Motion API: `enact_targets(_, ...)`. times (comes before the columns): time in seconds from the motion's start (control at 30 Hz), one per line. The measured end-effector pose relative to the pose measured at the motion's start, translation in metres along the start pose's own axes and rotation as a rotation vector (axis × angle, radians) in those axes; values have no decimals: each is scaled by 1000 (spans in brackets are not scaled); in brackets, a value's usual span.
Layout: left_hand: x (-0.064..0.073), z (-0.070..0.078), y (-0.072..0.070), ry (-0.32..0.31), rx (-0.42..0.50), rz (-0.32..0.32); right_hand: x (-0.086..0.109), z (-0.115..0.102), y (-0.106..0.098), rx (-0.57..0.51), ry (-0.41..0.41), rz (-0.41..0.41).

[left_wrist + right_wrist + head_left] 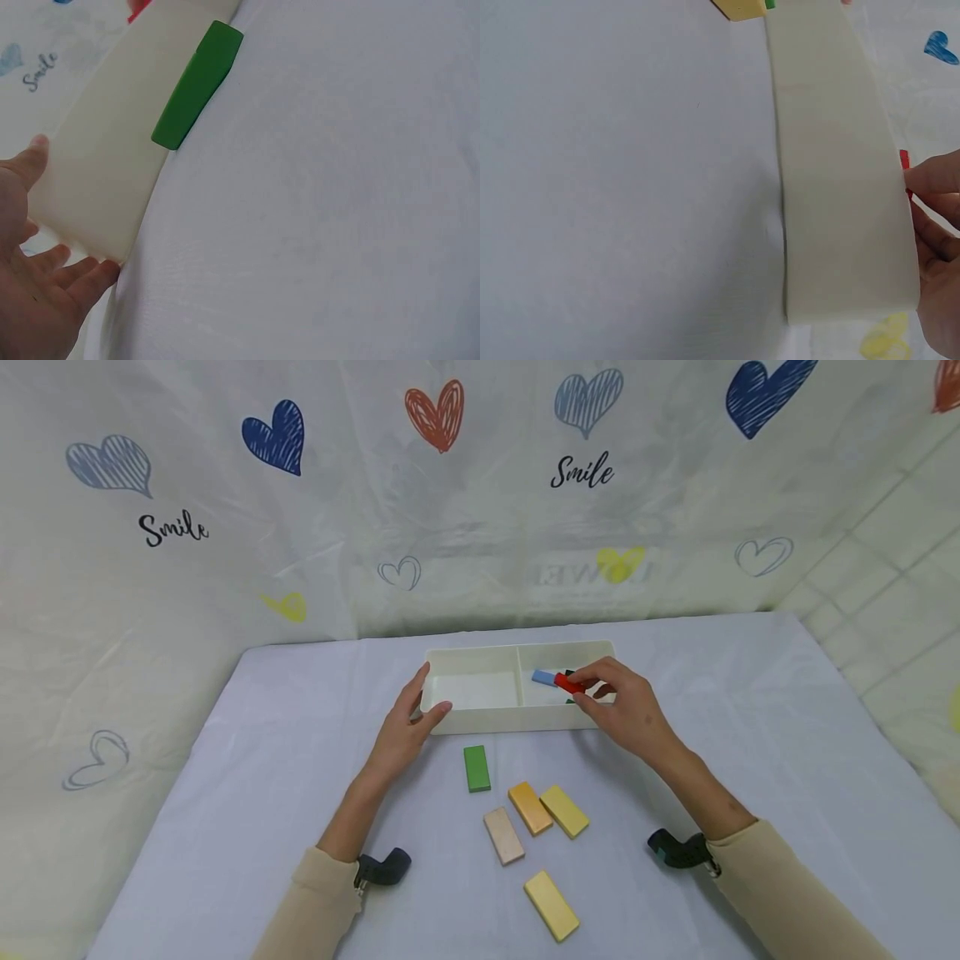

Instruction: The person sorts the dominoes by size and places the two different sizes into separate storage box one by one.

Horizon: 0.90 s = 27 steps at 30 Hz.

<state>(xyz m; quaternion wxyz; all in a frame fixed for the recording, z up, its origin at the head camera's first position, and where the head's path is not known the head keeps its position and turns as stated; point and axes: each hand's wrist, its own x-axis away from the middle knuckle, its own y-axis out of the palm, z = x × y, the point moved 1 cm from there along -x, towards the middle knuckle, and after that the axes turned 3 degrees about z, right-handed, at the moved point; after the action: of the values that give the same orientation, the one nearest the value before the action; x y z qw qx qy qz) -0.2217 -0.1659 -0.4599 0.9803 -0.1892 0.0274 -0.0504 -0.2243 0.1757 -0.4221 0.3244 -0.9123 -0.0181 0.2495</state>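
My right hand (628, 706) pinches a small red block (569, 683) between thumb and fingers over the right compartment of a white divided tray (487, 722). A blue block (543, 677) lies in that compartment beside the red one. Dark and green pieces there are mostly hidden by the hand. In the right wrist view, a bit of the red block (904, 159) shows above the tray wall. My left hand (401, 739) holds the tray's left end, its thumb at the front rim and fingers along the end wall. The left compartment shows its bare floor.
Before the tray, a green block (477, 768) lies on the white tablecloth (300, 777). Closer to me are an orange block (530, 808), a pale wooden block (504, 836) and two yellow blocks, one (564, 812) beside the orange, another (551, 906) nearest me.
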Motion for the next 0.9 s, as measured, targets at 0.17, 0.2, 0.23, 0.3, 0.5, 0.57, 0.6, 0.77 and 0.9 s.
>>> enact_targets(0.17,0,0,0,2,0,2,1,0,0,-20,-6,-5)
enact_targets(0.2,0,0,1,2,1,2,1,0,-1,-21,-9,-3)
enact_targets(0.23,0,-1,1,2,1,2,2,0,-1,-18,-14,-2)
enact_targets(0.3,-1,-1,1,3,2,3,2,-1,-2,-15,-21,2)
enact_targets(0.5,-1,-1,1,6,-1,2,6,-1,-4,-1,-27,18)
enact_targets(0.57,-1,-1,1,4,-2,2,8,-2,-5,3,-26,20)
enact_targets(0.6,0,0,1,2,-3,2,9,-3,-4,4,-24,20)
enact_targets(0.77,0,1,2,-12,-4,2,13,-6,-5,13,-23,46)
enact_targets(0.9,-1,1,2,-18,4,0,13,-10,-7,33,-11,100)
